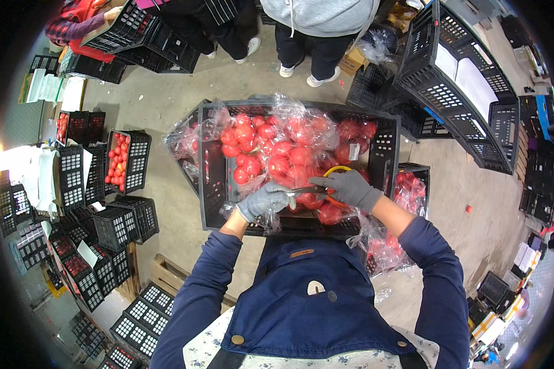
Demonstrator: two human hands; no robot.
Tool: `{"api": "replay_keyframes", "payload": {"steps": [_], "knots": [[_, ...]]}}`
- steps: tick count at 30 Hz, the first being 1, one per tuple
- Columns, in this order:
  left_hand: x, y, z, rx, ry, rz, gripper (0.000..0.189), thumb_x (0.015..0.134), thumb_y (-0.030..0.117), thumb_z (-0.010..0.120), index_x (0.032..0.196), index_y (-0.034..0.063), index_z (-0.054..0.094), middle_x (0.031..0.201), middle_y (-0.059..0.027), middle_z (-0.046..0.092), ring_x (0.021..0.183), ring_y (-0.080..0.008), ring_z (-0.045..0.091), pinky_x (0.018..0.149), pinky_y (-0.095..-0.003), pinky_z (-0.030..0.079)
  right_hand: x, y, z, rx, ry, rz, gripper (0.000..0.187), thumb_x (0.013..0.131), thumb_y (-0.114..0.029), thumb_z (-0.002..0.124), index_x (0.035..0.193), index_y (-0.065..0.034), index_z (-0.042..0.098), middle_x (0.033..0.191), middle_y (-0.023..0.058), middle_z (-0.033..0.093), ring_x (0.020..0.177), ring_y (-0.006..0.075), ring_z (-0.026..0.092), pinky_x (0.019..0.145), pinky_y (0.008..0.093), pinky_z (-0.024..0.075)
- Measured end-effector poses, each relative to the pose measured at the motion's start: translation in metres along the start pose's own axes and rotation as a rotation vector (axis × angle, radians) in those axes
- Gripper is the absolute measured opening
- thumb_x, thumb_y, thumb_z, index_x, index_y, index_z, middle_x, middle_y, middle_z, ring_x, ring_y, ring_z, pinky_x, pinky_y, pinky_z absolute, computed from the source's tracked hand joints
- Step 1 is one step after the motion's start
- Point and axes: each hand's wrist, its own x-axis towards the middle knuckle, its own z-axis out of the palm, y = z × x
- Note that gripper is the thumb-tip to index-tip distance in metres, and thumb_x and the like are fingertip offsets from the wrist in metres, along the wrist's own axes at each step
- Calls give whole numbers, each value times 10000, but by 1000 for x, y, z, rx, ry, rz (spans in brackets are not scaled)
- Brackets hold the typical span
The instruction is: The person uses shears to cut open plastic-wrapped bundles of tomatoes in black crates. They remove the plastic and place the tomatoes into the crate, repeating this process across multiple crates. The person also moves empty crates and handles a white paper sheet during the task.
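A black plastic crate (206, 184) stands before me, holding red tomatoes (279, 165), many of them in clear plastic bags (300, 124). My right hand (353, 188), in a dark grey glove, grips scissors (304, 189) with yellow-orange handle loops. Their blades point left over the tomatoes, the tips close to my left fingers. In a lighter grey glove, my left hand (262, 202) is closed on clear plastic film (271, 223) near the crate's front wall. What exactly lies between the blades is too small to tell.
Bagged tomatoes (388, 249) lie by the crate's right front corner; another tomato crate (413, 189) sits right. Tall black crates (457, 87) stand far right. Left are a tomato crate (117, 161) and stacked crates (124, 219). Two people (321, 27) stand opposite; another works upper left.
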Motion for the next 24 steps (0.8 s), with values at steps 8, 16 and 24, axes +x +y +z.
{"api": "replay_keyframes", "payload": {"steps": [8, 16, 24], "knots": [[-1, -9, 2, 326, 107, 193, 203, 871, 130, 539, 1038, 29, 599, 902, -74, 634, 856, -194, 585, 802, -314, 454, 4, 16, 0, 798, -564, 281, 404, 879, -311, 584, 1212, -85, 549, 688, -5, 583, 612, 96, 514, 574, 236, 438], [1, 11, 15, 243, 88, 147, 202, 862, 131, 535, 1011, 22, 616, 896, -58, 629, 833, -167, 582, 773, -297, 459, 7, 36, 2, 1473, -1044, 518, 413, 883, -282, 573, 1257, -122, 505, 622, -51, 426, 489, 45, 388, 424, 205, 303], [-12, 8, 42, -138, 213, -219, 256, 896, 179, 491, 1065, 22, 600, 899, -54, 596, 814, -125, 550, 736, -275, 456, -53, -31, -9, 526, 81, 336, 630, 790, -394, 663, 1293, -93, 431, 1003, 173, 598, 922, 265, 595, 779, 337, 460]]}}
